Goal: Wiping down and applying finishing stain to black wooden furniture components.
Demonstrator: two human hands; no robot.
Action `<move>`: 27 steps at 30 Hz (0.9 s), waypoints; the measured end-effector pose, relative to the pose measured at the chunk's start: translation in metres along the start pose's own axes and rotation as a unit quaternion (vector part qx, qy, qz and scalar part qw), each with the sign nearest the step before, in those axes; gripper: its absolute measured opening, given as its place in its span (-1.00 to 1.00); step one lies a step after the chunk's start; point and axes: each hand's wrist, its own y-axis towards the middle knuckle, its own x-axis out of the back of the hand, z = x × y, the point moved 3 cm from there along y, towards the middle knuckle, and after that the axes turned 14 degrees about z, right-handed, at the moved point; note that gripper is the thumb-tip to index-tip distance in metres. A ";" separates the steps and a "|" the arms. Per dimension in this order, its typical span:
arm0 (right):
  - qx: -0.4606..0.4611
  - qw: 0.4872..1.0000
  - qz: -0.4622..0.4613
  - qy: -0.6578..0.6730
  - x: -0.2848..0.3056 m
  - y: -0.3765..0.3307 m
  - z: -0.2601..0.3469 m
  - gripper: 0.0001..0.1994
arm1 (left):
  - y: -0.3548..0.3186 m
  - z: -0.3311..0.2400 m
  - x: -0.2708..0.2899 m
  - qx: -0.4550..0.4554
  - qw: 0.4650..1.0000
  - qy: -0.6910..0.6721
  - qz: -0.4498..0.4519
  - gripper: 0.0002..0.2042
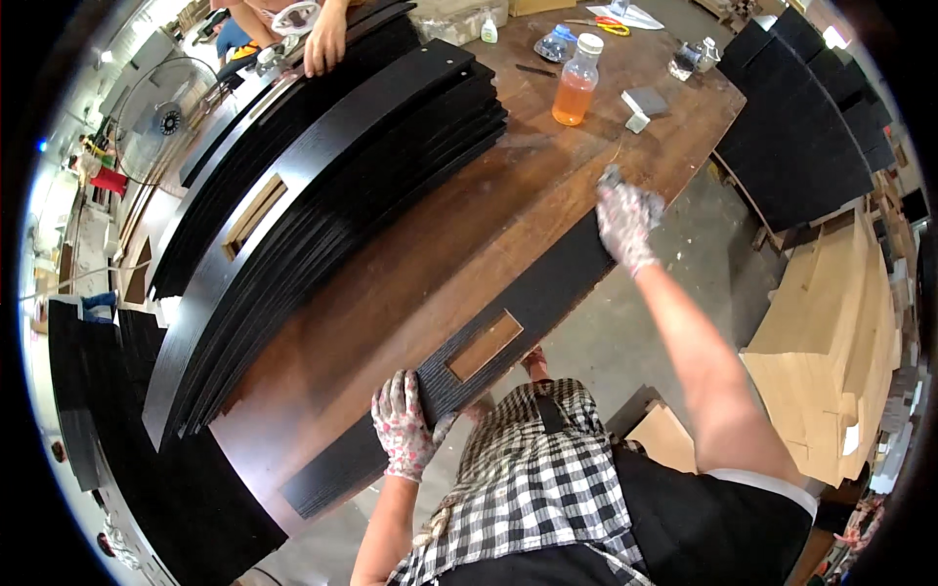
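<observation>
A long black board point(547, 283) with a rectangular cutout lies along the near edge of the wooden table. My left hand point(403, 430), in a flowered glove, rests on it left of the cutout, fingers stretched flat and thumb apart. At the board's far right end, my right hand point(625, 223), in a similar smudged glove, is closed on a crumpled grey rag point(651, 205). The rag's underside is hidden. The cutout point(486, 347) shows bare wood edges.
Tall stacks of black boards point(342, 166) fill the table's left side. Beyond them are another person's hands point(327, 41). A bottle of orange liquid point(576, 83), a grey block point(645, 102), yellow-handled scissors point(612, 26) and a glass jar point(684, 63) stand toward the back. Cardboard point(821, 342) is stacked at right.
</observation>
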 end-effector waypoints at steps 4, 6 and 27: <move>-0.073 0.992 0.102 -0.011 0.000 -0.026 0.071 -0.67 | -0.010 0.004 0.002 0.011 1.000 0.004 -0.005 -0.07; -0.097 0.976 0.192 -0.021 -0.006 -0.059 0.163 -0.65 | -0.020 0.012 -0.003 0.003 0.999 0.001 -0.033 -0.09; -0.012 0.977 0.211 -0.012 0.024 0.025 -0.014 -0.66 | -0.008 -0.023 0.017 0.033 0.999 0.015 -0.002 -0.08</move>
